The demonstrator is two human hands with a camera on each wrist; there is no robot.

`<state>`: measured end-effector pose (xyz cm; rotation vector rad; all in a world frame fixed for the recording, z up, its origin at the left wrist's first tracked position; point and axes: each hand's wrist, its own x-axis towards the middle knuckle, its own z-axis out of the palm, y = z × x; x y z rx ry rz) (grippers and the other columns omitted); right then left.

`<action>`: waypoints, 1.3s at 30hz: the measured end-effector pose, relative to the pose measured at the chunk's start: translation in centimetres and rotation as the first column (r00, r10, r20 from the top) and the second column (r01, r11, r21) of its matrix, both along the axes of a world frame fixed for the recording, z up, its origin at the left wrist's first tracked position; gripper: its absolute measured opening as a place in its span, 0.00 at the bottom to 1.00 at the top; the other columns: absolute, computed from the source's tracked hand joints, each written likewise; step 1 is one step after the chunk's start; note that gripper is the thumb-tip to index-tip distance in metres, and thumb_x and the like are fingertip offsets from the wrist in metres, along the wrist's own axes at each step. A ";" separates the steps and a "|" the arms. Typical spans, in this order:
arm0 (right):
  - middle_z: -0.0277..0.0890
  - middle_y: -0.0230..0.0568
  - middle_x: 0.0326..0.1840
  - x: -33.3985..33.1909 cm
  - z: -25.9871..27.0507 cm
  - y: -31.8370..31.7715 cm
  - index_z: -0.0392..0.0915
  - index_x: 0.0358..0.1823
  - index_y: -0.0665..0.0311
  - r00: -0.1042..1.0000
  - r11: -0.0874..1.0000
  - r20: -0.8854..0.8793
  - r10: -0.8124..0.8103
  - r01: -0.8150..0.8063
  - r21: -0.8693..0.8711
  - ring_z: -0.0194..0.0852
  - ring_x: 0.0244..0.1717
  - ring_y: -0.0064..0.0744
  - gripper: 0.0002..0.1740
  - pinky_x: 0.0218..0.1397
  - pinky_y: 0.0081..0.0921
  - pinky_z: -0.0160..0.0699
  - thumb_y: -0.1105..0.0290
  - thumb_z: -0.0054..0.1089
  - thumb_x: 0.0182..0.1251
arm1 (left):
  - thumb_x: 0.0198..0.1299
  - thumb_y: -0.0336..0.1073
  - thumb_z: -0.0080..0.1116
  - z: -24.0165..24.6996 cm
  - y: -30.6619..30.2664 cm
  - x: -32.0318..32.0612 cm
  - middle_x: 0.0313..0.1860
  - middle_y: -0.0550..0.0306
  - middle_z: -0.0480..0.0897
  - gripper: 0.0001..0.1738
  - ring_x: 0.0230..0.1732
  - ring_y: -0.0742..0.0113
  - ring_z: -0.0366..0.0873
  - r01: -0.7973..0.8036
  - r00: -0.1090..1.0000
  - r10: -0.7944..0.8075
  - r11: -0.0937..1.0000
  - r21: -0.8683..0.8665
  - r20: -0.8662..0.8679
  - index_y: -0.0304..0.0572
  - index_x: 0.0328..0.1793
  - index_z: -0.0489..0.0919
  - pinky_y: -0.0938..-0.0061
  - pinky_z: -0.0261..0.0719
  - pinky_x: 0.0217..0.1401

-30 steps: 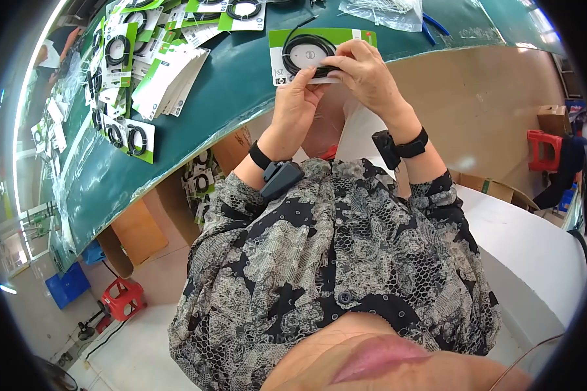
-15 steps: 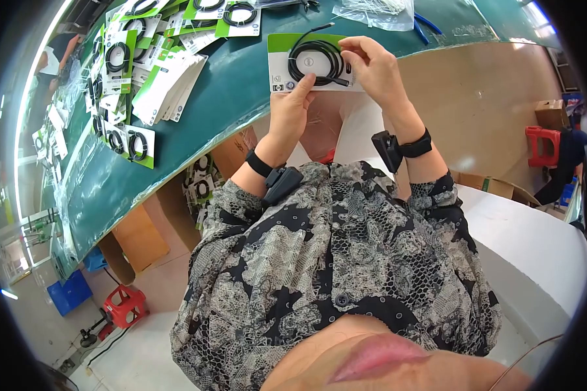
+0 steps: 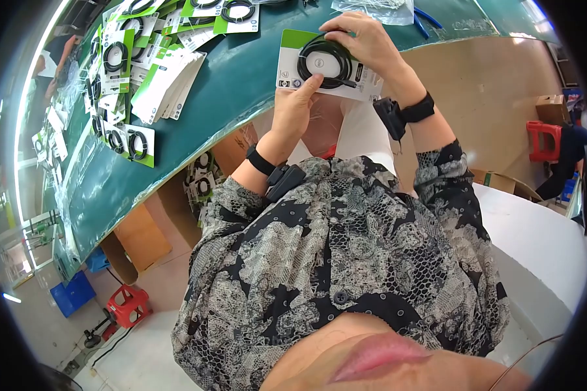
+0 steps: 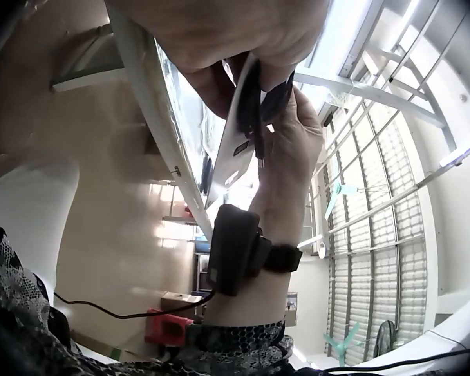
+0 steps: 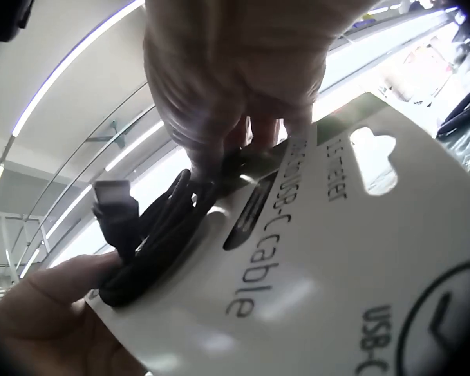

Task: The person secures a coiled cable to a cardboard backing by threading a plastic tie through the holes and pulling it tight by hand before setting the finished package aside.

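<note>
In the head view, a black USB-C cable (image 3: 302, 67) lies coiled on a white and green printed card (image 3: 366, 86). My left hand (image 3: 292, 114) grips the card from its lower edge, thumb on the coil in front and fingers hidden behind. With fingertips bent down onto the top of the coil, my right hand (image 3: 368, 44) pinches the cable at the card's upper edge. In the right wrist view, a cable plug (image 5: 116, 211) sticks out beside the coil, close to the left thumb (image 5: 66, 278). The left wrist view shows the card (image 4: 229, 157) edge-on between both hands.
On the green table (image 3: 195, 140), a pile of carded cables (image 3: 117, 58) and a stack of cards (image 3: 166, 88) lie to the left. A clear bag of white strips (image 3: 378, 5) and blue-handled pliers (image 3: 427, 23) sit at the far edge. Below stands a red stool (image 3: 127, 305).
The card has shifted right and tilted. My right hand has moved from the card's right side up and left onto the top of the coil, covering the cable end that stuck up there.
</note>
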<state>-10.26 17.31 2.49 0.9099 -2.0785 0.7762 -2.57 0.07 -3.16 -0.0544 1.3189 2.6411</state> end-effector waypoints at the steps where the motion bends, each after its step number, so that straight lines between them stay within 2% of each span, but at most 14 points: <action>1: 0.78 0.38 0.33 -0.1 -0.3 -0.3 0.80 0.36 0.61 0.992 0.999 0.126 -0.005 0.011 -0.041 0.77 0.35 0.41 0.07 0.41 0.32 0.75 0.69 0.65 0.57 | 0.61 0.26 0.58 0.1 0.2 0.0 0.48 0.58 0.80 0.16 0.46 0.71 0.80 0.006 1.000 -0.006 1.000 0.023 -0.001 0.39 0.56 0.73 0.77 0.80 0.46; 3: 0.78 0.36 0.33 -0.2 -0.9 -1.0 0.79 0.35 0.61 0.927 0.992 0.374 0.000 0.048 -0.118 0.76 0.39 0.41 0.06 0.44 0.33 0.73 0.69 0.63 0.57 | 0.61 0.26 0.58 0.1 0.7 0.1 0.47 0.58 0.80 0.16 0.46 0.70 0.80 0.003 1.000 -0.003 0.999 0.042 0.013 0.39 0.56 0.74 0.77 0.80 0.45; 4: 0.78 0.36 0.33 -0.2 -1.0 -1.2 0.79 0.35 0.61 0.925 0.992 0.380 -0.001 0.049 -0.119 0.76 0.39 0.41 0.06 0.44 0.33 0.73 0.69 0.63 0.57 | 0.61 0.26 0.57 0.0 1.0 0.3 0.47 0.58 0.80 0.16 0.45 0.70 0.81 0.000 1.000 -0.001 0.998 0.058 0.023 0.38 0.55 0.74 0.77 0.80 0.45; 7: 0.73 0.52 0.33 -0.2 -0.5 -1.7 0.70 0.37 0.61 0.937 0.995 0.348 0.021 0.015 -0.102 0.75 0.39 0.52 0.05 0.37 0.37 0.73 0.71 0.56 0.64 | 0.62 0.25 0.56 -1.1 0.7 0.4 0.46 0.58 0.81 0.14 0.44 0.69 0.81 0.002 0.999 -0.004 0.998 0.055 0.051 0.37 0.54 0.74 0.78 0.81 0.43; 8: 0.73 0.52 0.33 -0.4 -0.2 -1.6 0.70 0.37 0.61 0.937 0.994 0.349 0.017 0.021 -0.103 0.75 0.39 0.52 0.05 0.37 0.37 0.73 0.71 0.56 0.64 | 0.62 0.25 0.56 -1.8 0.5 0.3 0.45 0.58 0.81 0.14 0.43 0.70 0.82 0.005 0.998 -0.008 0.999 0.041 0.063 0.37 0.54 0.74 0.78 0.82 0.42; 11: 0.73 0.50 0.31 -1.2 0.9 -1.2 0.69 0.35 0.62 0.971 0.994 0.238 -0.005 -0.021 0.104 0.75 0.36 0.52 0.05 0.36 0.38 0.73 0.72 0.55 0.62 | 0.62 0.26 0.55 -1.8 0.4 0.3 0.44 0.58 0.81 0.13 0.41 0.70 0.82 0.004 0.998 -0.006 0.999 0.034 0.063 0.36 0.53 0.74 0.79 0.82 0.40; 15: 0.73 0.49 0.31 -2.3 1.0 -0.9 0.69 0.34 0.62 0.958 0.987 0.285 -0.025 -0.021 0.157 0.75 0.37 0.51 0.04 0.36 0.38 0.73 0.72 0.54 0.63 | 0.62 0.26 0.55 -0.5 0.6 1.2 0.43 0.58 0.81 0.11 0.39 0.72 0.82 -0.001 0.998 -0.002 0.999 0.054 0.057 0.36 0.51 0.75 0.80 0.83 0.38; 20: 0.72 0.47 0.33 -2.0 0.9 -0.9 0.69 0.34 0.62 0.962 0.995 0.274 -0.018 -0.011 0.102 0.75 0.38 0.51 0.04 0.36 0.39 0.73 0.72 0.54 0.63 | 0.63 0.27 0.55 -1.3 0.3 1.1 0.43 0.57 0.81 0.11 0.40 0.70 0.82 0.000 0.997 -0.005 0.998 0.063 0.073 0.36 0.52 0.75 0.78 0.83 0.40; 24: 0.73 0.41 0.36 -0.4 2.5 -1.1 0.71 0.34 0.60 0.976 1.000 0.219 -0.007 0.003 0.021 0.74 0.42 0.45 0.03 0.42 0.36 0.71 0.71 0.54 0.60 | 0.63 0.27 0.55 -1.6 0.2 1.2 0.44 0.57 0.81 0.12 0.42 0.68 0.82 -0.034 0.993 0.027 0.998 0.060 0.112 0.37 0.53 0.74 0.75 0.84 0.43; 28: 0.78 0.36 0.32 0.7 0.5 -1.0 0.78 0.35 0.63 0.999 0.999 0.041 0.008 -0.010 0.050 0.75 0.35 0.37 0.08 0.39 0.29 0.72 0.74 0.65 0.53 | 0.64 0.27 0.56 -2.2 0.4 0.6 0.47 0.57 0.80 0.14 0.44 0.67 0.81 -0.100 0.991 0.090 0.990 0.096 0.104 0.38 0.56 0.73 0.74 0.84 0.46; 31: 0.78 0.32 0.32 2.8 -1.8 -2.0 0.76 0.32 0.59 0.988 0.983 0.107 -0.110 0.092 0.158 0.73 0.37 0.37 0.05 0.44 0.31 0.68 0.73 0.63 0.54 | 0.64 0.26 0.56 -2.4 1.1 0.4 0.50 0.57 0.79 0.16 0.46 0.68 0.80 -0.117 0.991 0.107 0.984 0.135 0.075 0.38 0.57 0.72 0.74 0.83 0.47; 32: 0.78 0.32 0.32 3.2 -2.0 -2.3 0.76 0.32 0.59 0.989 0.983 0.101 -0.109 0.093 0.160 0.73 0.37 0.37 0.05 0.44 0.31 0.68 0.73 0.63 0.54 | 0.64 0.26 0.56 -2.3 1.4 0.4 0.51 0.57 0.78 0.16 0.47 0.68 0.80 -0.119 0.992 0.110 0.981 0.153 0.062 0.39 0.58 0.72 0.74 0.83 0.47; 34: 0.78 0.30 0.31 3.4 -2.2 -3.0 0.76 0.32 0.58 0.972 0.955 0.006 -0.234 0.229 0.187 0.73 0.37 0.35 0.05 0.44 0.30 0.66 0.73 0.62 0.54 | 0.64 0.26 0.55 -2.3 1.8 0.3 0.52 0.57 0.78 0.17 0.47 0.68 0.79 -0.123 0.992 0.117 0.978 0.170 0.045 0.39 0.59 0.71 0.74 0.83 0.48; 39: 0.77 0.31 0.32 3.4 -2.8 -4.4 0.75 0.35 0.59 0.931 0.922 -0.015 -0.365 0.364 0.130 0.73 0.39 0.35 0.07 0.46 0.32 0.67 0.73 0.62 0.54 | 0.65 0.26 0.54 -1.8 2.9 -0.2 0.51 0.58 0.77 0.16 0.48 0.70 0.78 -0.191 0.981 0.194 0.959 0.211 0.008 0.38 0.58 0.71 0.75 0.80 0.48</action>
